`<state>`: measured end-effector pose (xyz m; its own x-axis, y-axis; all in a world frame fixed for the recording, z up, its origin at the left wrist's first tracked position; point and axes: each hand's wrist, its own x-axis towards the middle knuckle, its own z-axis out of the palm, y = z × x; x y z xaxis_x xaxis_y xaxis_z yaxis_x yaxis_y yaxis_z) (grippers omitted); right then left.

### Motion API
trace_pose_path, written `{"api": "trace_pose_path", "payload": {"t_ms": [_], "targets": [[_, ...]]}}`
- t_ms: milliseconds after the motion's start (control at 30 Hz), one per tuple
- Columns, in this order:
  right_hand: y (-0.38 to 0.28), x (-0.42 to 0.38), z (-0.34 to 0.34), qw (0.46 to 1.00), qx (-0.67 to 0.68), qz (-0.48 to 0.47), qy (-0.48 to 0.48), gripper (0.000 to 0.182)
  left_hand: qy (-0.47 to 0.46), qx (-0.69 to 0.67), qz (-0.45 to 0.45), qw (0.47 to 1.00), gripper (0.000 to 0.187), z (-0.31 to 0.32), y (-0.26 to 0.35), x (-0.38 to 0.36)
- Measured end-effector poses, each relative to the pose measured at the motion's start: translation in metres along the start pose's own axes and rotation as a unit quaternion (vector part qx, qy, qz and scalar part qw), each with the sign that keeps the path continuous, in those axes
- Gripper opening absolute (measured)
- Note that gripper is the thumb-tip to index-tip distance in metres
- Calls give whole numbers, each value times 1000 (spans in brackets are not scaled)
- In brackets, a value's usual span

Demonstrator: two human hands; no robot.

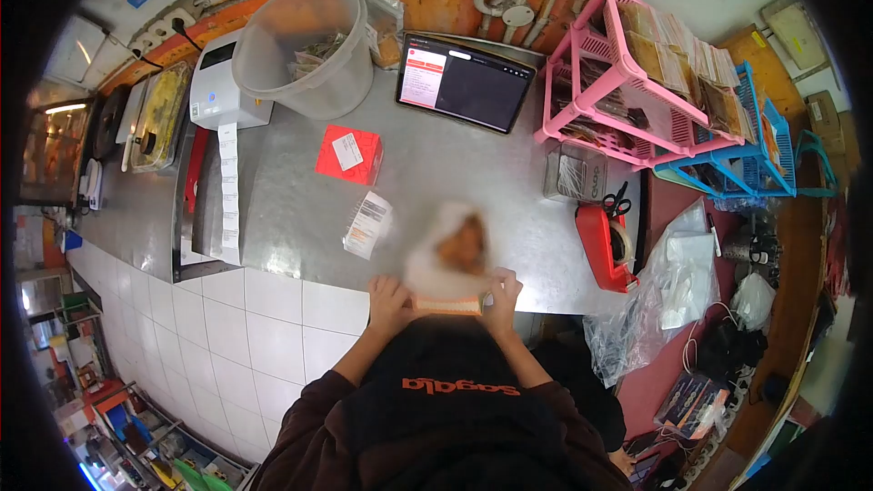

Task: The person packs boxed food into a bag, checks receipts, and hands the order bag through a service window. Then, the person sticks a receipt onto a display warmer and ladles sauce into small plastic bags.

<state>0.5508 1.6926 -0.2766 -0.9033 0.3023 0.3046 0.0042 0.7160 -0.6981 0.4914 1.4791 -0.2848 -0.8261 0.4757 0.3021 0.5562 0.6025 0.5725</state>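
At the front edge of the steel counter, my left hand and my right hand grip the two sides of a small food box with an orange and pale striped side. Fingers are bent around its edges on both hands. White paper rises from the box, and brown food shows against it, too blurred to name. Just beyond my left hand lies a printed receipt. Further back sits a closed red box with a white label.
A tablet, a clear bucket of packets and a label printer line the back. To the right stand a red tape dispenser, scissors, a pink rack and plastic bags. Another person's hand shows lower right.
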Motion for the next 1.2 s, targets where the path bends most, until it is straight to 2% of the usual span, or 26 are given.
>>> {"api": "trace_pose_path", "payload": {"t_ms": [67,133,200,233,300,367,400,467,567,700,767,900,967,1000,1067,1100,1200], "targets": [[6,-3,0,1000,-10,-19,-13,25,-35,18,2,999,51,-11,8,8],[11,-5,0,994,-8,-79,-76,21,-52,-28,-8,998,51,-29,14,24],[7,-1,-5,989,-9,-108,-96,19,-68,-75,-17,995,51,-28,12,35],[4,1,-7,984,-8,-135,-117,16,-13,-120,-100,988,45,-18,8,38],[3,2,-8,976,-23,-167,-140,14,43,-161,-181,969,39,1,-10,46],[1,2,-6,966,-37,-198,-164,11,-68,-56,-141,986,24,16,-33,59],[0,2,-5,960,-35,-211,-181,11,-68,-56,-141,986,24,16,-32,69],[-1,3,-5,954,-35,-223,-197,12,-156,-36,-195,968,19,19,-20,89],[-5,8,-7,944,-21,-224,-241,16,-181,-116,-153,965,18,33,-18,99],[-3,12,-11,933,-16,-260,-247,16,-253,-139,-180,940,18,48,-6,96],[1,9,-10,932,-1,-266,-246,15,-316,-50,-45,947,19,52,-5,92],[4,-2,-6,965,-8,-210,-158,16,-340,-42,-45,938,19,26,13,95],[6,-7,-6,975,-6,-186,-123,16,-283,-186,12,941,23,13,7,91],[9,-11,-6,980,-6,-174,-96,17,-285,-187,13,940,23,10,2,84],[12,-14,-8,985,-8,-159,-70,18,-258,-376,62,888,33,5,-6,63],[12,-14,-10,988,-7,-142,-53,20,-259,-377,62,887,33,2,-7,54],[12,-18,-13,994,1,-100,-32,24,-202,-302,111,925,54,-7,-8,32]]}}
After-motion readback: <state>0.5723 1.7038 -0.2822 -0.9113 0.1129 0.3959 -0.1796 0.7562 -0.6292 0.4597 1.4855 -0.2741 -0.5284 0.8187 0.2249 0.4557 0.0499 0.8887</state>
